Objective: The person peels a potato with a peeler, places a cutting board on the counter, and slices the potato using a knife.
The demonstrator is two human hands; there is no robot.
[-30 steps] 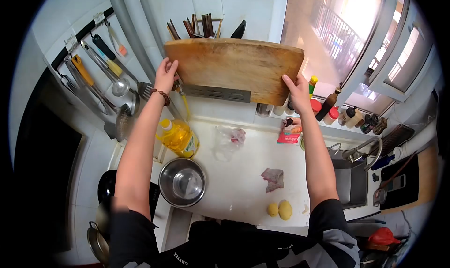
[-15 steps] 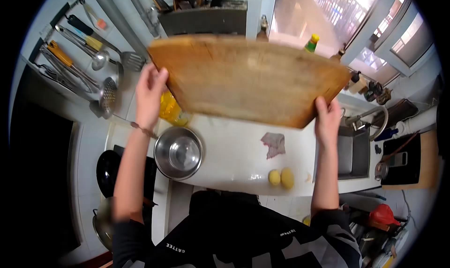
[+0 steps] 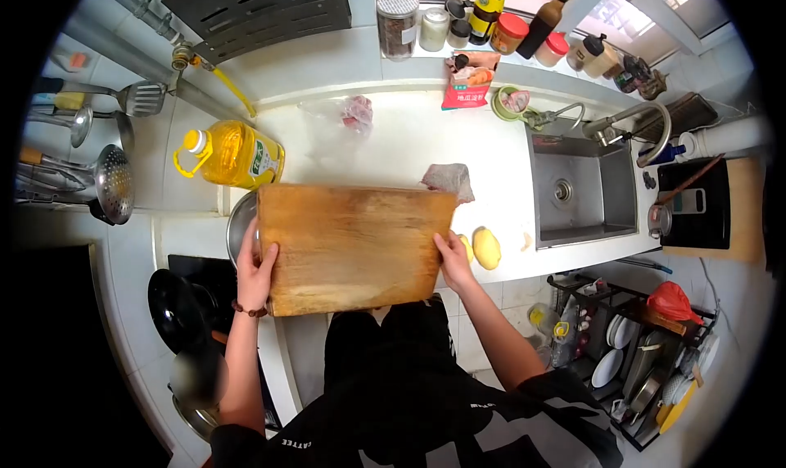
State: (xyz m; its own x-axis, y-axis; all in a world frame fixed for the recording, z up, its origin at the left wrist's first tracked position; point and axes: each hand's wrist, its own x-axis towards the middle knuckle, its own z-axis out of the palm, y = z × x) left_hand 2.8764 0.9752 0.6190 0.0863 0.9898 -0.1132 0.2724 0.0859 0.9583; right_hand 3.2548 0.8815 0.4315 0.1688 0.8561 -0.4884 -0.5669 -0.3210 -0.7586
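A rectangular wooden cutting board [image 3: 356, 247] is held level over the front of the white counter. My left hand [image 3: 255, 267] grips its left edge, thumb on top. On the right edge, my right hand [image 3: 453, 259] holds it the same way. The board partly hides a steel pot [image 3: 239, 226] at its left. Just past its right side lie two yellow potatoes [image 3: 486, 248], one partly covered. A grey cloth-like piece [image 3: 450, 181] rests behind the board's right corner.
A large yellow oil bottle [image 3: 241, 153] stands back left. Meat in a clear bag [image 3: 357, 114] lies at the rear. A red packet [image 3: 470, 81] and green bowl [image 3: 512, 103] stand near the sink [image 3: 565, 191]. A black wok [image 3: 176, 308] sits on the left.
The board has come down and toward me, from raised and tilted to low over the counter, both hands still on it. The view now shows more of the counter's back.
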